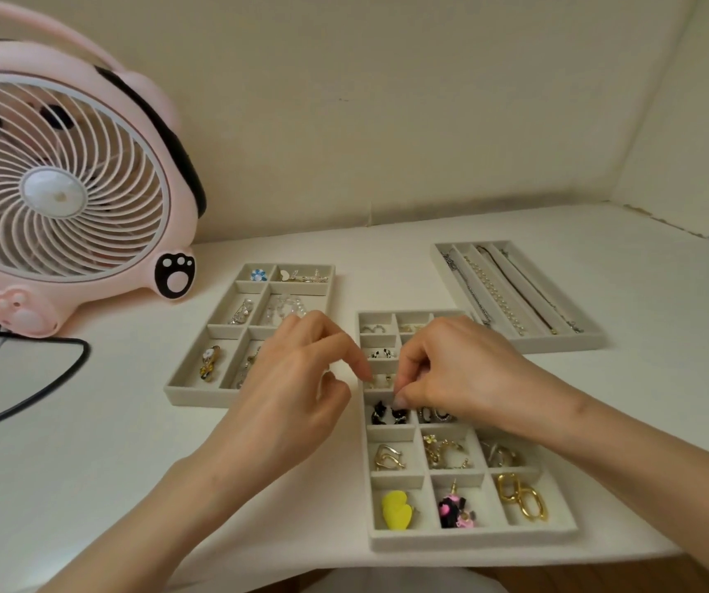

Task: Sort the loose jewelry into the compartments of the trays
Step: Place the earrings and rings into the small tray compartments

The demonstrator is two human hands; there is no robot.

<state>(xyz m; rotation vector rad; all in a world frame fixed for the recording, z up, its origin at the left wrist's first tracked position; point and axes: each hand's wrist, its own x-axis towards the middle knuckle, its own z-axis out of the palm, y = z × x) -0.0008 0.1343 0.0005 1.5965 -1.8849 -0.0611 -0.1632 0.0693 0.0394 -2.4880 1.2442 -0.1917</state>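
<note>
On the white desk (387,258), the left hand (297,378) and right hand (459,365) meet over the tray (472,541), fingers (352,355) curled, grip unclear.

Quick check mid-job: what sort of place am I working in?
Probably a home desk or dressing table in a room corner: a pink paw-print fan stands on the white table beside three jewelry trays, with plain cream walls close behind.

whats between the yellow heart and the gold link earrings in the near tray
The head view shows one compartment between the yellow heart and the gold link earrings, holding a pink and black piece.
</note>
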